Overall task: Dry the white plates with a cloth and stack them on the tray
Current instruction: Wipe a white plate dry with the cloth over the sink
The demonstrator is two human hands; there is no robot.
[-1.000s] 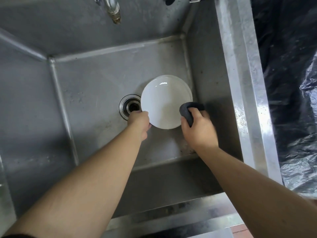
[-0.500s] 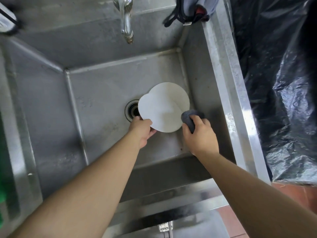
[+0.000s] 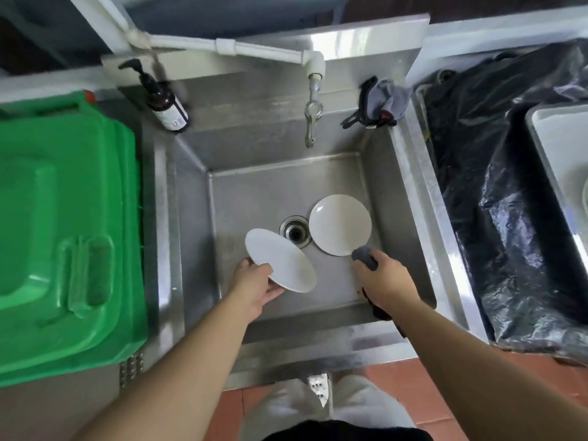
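step: dry lifted white plate [image 3: 280, 261] beside drain [image 3: 295, 232] | left hand [image 3: 254, 286] grips its near rim, tilted | right hand [image 3: 383, 276] clutches grey cloth [image 3: 365, 256] | advice: wipe both faces, keep rim pinch firm

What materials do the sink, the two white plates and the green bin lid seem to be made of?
Sink: looks like stainless steel, from its dull grey metallic sheen.
Held plate and plate on the sink floor: glossy white, possibly ceramic or melamine; unclear which.
Green bin lid: moulded plastic, with smooth, slightly shiny raised shapes.
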